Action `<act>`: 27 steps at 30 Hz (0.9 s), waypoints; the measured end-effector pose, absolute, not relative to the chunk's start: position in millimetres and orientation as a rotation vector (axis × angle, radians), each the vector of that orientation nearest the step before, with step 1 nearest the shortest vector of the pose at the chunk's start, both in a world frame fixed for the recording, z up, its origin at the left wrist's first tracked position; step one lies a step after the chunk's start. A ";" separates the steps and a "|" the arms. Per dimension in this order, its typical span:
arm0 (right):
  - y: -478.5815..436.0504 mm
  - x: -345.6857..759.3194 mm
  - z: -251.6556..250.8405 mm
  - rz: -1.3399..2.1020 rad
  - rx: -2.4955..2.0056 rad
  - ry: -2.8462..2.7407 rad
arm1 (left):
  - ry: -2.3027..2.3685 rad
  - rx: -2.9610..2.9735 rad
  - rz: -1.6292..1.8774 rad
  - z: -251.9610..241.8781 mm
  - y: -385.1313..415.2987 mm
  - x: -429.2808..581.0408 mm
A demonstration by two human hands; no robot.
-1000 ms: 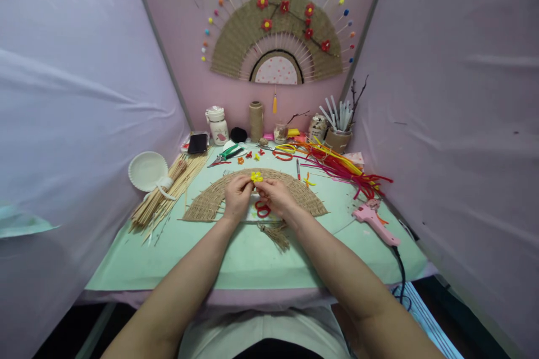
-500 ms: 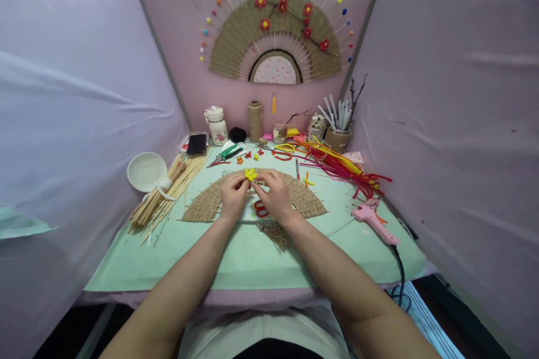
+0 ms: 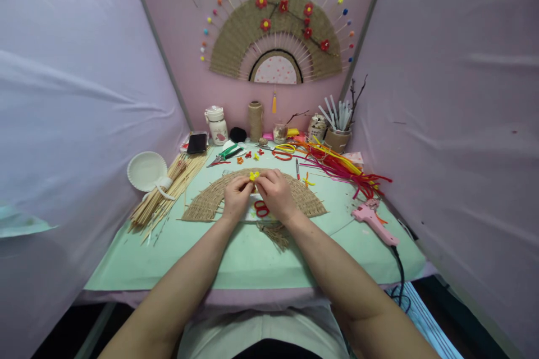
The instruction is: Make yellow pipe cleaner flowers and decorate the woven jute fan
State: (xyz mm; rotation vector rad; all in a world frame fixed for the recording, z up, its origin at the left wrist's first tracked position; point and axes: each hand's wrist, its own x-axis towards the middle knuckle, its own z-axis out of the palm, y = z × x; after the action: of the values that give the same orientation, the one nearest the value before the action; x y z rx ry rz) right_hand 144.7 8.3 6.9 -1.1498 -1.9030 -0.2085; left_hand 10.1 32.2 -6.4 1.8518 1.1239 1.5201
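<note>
small yellow petalled flower (image 3: pixel 254 176) pokes up where both grips meet: i see the bare left hand (image 3: pixel 237 197) and bare right hand (image 3: pixel 275 195) pinching it, neither nearer.

2 hands (image 3: pixel 238 196), 2 woven fans (image 3: pixel 307 200), 1 held yellow flower (image 3: pixel 254 175), 1 glue gun (image 3: pixel 376 224), 1 pliers (image 3: pixel 229 152), 1 plate (image 3: pixel 146 171), 1 spool (image 3: pixel 255 122).
</note>
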 end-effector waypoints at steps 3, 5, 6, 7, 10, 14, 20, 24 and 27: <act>8.1 145.6 7.7 -0.193 -1.144 -1.923 | 1.116 1.841 1.527 -8.1 32.9 10.0; 8.4 145.7 7.2 -0.195 -1.136 -1.918 | 1.105 1.828 1.532 -9.4 33.6 10.0; 8.6 145.7 6.7 -0.199 -1.133 -1.912 | 1.096 1.812 1.534 -9.9 34.1 10.1; 8.8 145.8 6.3 -0.201 -1.133 -1.904 | 1.083 1.788 1.529 -10.2 34.5 10.3; 9.2 146.7 5.7 -0.194 -1.132 -1.894 | 1.024 1.646 1.473 -9.5 35.7 11.3; 9.2 149.8 7.2 -0.179 -1.109 -1.899 | 0.923 1.479 1.344 -5.5 36.7 10.6; 10.7 151.8 7.1 -0.133 -1.060 -1.879 | 0.808 1.419 1.180 -5.6 40.6 4.5; 10.9 151.4 7.1 -0.025 -1.002 -1.840 | 0.806 1.463 1.154 -5.9 42.0 2.3; 9.6 151.3 10.7 0.120 -0.956 -1.782 | 0.855 1.443 1.184 -3.0 41.7 1.9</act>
State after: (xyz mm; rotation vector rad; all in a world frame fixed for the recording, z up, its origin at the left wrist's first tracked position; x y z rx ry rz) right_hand 151.3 9.6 10.7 -0.9561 -1.7822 0.1197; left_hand 1.9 41.7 -3.0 1.4432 0.8545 1.1838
